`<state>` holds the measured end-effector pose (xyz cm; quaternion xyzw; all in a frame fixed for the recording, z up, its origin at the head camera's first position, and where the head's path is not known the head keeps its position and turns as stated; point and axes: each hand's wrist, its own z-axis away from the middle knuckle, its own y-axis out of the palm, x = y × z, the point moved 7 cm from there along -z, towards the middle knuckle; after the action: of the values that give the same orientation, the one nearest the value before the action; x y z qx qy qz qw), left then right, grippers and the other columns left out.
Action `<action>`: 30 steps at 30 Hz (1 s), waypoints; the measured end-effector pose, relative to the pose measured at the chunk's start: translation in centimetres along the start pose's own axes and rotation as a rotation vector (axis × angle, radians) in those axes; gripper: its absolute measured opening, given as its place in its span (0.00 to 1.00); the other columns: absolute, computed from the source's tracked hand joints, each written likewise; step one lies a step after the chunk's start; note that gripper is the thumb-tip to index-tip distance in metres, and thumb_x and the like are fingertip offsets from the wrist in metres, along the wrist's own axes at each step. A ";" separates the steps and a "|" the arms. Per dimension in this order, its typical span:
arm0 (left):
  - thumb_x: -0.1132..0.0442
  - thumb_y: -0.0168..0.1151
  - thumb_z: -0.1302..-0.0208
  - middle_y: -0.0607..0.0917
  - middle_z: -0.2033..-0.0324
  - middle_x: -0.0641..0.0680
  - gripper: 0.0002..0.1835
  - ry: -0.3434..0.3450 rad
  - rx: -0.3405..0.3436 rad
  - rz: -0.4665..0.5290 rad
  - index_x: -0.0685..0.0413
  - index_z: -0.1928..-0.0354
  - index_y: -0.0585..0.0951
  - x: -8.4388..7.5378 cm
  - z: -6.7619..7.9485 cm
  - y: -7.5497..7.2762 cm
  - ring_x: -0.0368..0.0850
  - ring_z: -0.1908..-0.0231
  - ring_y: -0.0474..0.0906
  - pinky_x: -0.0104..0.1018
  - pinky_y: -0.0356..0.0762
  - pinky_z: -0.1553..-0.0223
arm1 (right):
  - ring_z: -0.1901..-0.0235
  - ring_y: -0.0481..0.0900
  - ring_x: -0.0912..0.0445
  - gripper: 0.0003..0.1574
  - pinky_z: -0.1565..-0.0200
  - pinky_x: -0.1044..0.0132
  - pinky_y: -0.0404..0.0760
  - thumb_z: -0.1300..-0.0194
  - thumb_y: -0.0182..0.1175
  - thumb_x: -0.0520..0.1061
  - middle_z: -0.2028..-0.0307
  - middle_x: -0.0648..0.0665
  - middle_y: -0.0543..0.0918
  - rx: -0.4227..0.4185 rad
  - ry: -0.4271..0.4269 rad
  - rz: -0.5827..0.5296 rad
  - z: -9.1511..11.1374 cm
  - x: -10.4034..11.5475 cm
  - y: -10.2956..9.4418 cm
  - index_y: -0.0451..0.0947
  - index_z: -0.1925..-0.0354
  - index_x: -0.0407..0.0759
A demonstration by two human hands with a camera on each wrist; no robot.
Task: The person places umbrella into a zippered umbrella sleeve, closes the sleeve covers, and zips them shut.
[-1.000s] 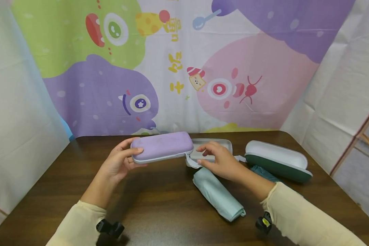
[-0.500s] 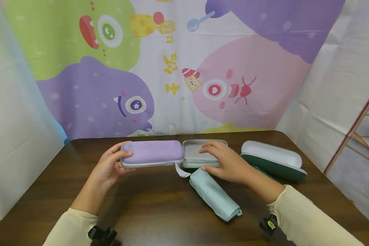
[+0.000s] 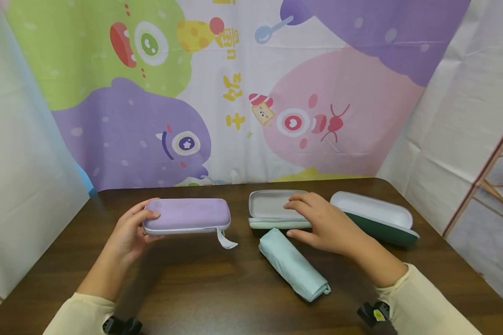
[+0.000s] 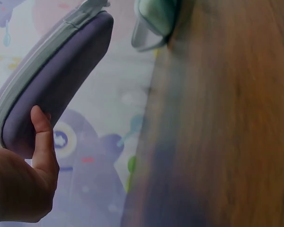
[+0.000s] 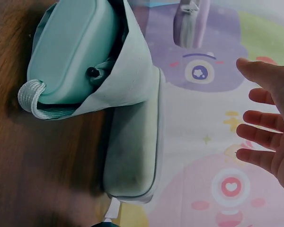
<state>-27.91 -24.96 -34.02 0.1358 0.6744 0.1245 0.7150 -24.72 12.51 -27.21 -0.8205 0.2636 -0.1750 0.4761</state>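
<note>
My left hand [image 3: 127, 232] grips the left end of a closed purple zip case [image 3: 187, 215], holding it above the table. A white pull strap dangles from the case's right corner. In the left wrist view, the thumb presses the side of the purple case [image 4: 61, 80]. My right hand [image 3: 324, 225] hovers with relaxed, spread fingers and holds nothing, partly covering an open pale mint case [image 3: 270, 204] with a grey lining. A mint folding umbrella [image 3: 293, 265] in its sleeve lies in front of that case; the right wrist view shows the umbrella's looped cord [image 5: 33, 97].
An open dark green case [image 3: 373, 218] with a white lining lies at the right of the brown wooden table [image 3: 201, 288]. Behind the table hangs a printed cartoon cloth [image 3: 230, 153]. White cloth walls stand at both sides.
My left hand has carried the purple case left and lower, away from the open mint case. My right hand has drifted slightly right. The umbrella and the green case stay put on the table.
</note>
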 end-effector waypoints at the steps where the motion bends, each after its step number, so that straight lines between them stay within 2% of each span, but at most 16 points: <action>1: 0.72 0.51 0.36 0.78 0.60 0.47 0.19 0.005 -0.003 0.003 0.39 0.62 0.85 0.0 0.1 -0.4 0.43 0.66 0.78 0.39 0.82 0.69 | 0.43 0.72 0.45 0.34 0.47 0.49 0.76 0.44 0.72 0.52 0.45 0.40 0.76 -0.001 -0.001 0.009 0.1 0.0 -0.1 0.76 0.44 0.39; 4: 0.72 0.50 0.36 0.78 0.60 0.47 0.19 0.020 -0.009 -0.001 0.39 0.62 0.86 0.0 0.1 -1.7 0.43 0.67 0.78 0.37 0.82 0.72 | 0.44 0.72 0.45 0.35 0.48 0.49 0.77 0.45 0.72 0.53 0.45 0.39 0.76 -0.016 -0.019 0.033 0.4 0.0 -0.2 0.75 0.44 0.39; 7: 0.73 0.50 0.36 0.79 0.61 0.47 0.20 0.035 -0.007 -0.010 0.39 0.62 0.86 -0.1 0.1 -2.9 0.43 0.68 0.78 0.36 0.81 0.74 | 0.45 0.74 0.45 0.33 0.50 0.49 0.78 0.43 0.71 0.55 0.46 0.38 0.77 -0.086 -0.063 0.050 0.9 0.0 -0.4 0.76 0.46 0.37; 11: 0.74 0.49 0.35 0.80 0.62 0.47 0.22 0.059 0.017 0.001 0.40 0.60 0.87 -0.1 0.0 -4.2 0.44 0.69 0.78 0.36 0.81 0.76 | 0.48 0.76 0.44 0.32 0.51 0.49 0.78 0.33 0.59 0.61 0.49 0.38 0.78 -0.220 -0.124 0.067 1.6 -0.2 -0.8 0.76 0.48 0.35; 14: 0.75 0.48 0.34 0.81 0.61 0.47 0.22 0.072 0.032 0.007 0.41 0.59 0.87 -0.2 -0.2 -5.1 0.44 0.69 0.78 0.36 0.81 0.76 | 0.48 0.75 0.44 0.38 0.51 0.49 0.77 0.31 0.51 0.67 0.47 0.37 0.78 -0.257 -0.129 0.067 2.0 -0.6 -0.8 0.75 0.46 0.34; 20: 0.75 0.48 0.34 0.81 0.61 0.47 0.23 0.064 0.040 -0.034 0.40 0.59 0.87 -0.3 -0.4 -6.7 0.43 0.69 0.79 0.37 0.82 0.75 | 0.42 0.72 0.44 0.43 0.47 0.47 0.75 0.33 0.53 0.69 0.36 0.37 0.72 -0.180 -0.098 0.040 2.7 -1.2 0.0 0.70 0.36 0.39; 25: 0.74 0.50 0.35 0.82 0.63 0.45 0.22 0.051 0.021 -0.078 0.38 0.61 0.88 -0.1 -0.5 -7.7 0.43 0.69 0.80 0.39 0.82 0.73 | 0.40 0.70 0.42 0.46 0.44 0.43 0.72 0.37 0.58 0.69 0.33 0.36 0.68 -0.108 -0.081 0.040 3.3 -1.4 1.0 0.68 0.33 0.41; 30: 0.72 0.54 0.35 0.80 0.62 0.44 0.21 -0.023 -0.008 -0.162 0.33 0.63 0.87 0.7 -1.0 -8.5 0.44 0.68 0.80 0.39 0.83 0.71 | 0.37 0.67 0.41 0.49 0.42 0.39 0.69 0.39 0.61 0.69 0.31 0.35 0.63 -0.025 -0.063 0.027 4.1 -1.4 2.3 0.64 0.30 0.44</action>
<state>-28.94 -32.57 -37.82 0.0795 0.6744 0.0674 0.7310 -24.19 15.25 -31.23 -0.8278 0.2619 -0.1393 0.4761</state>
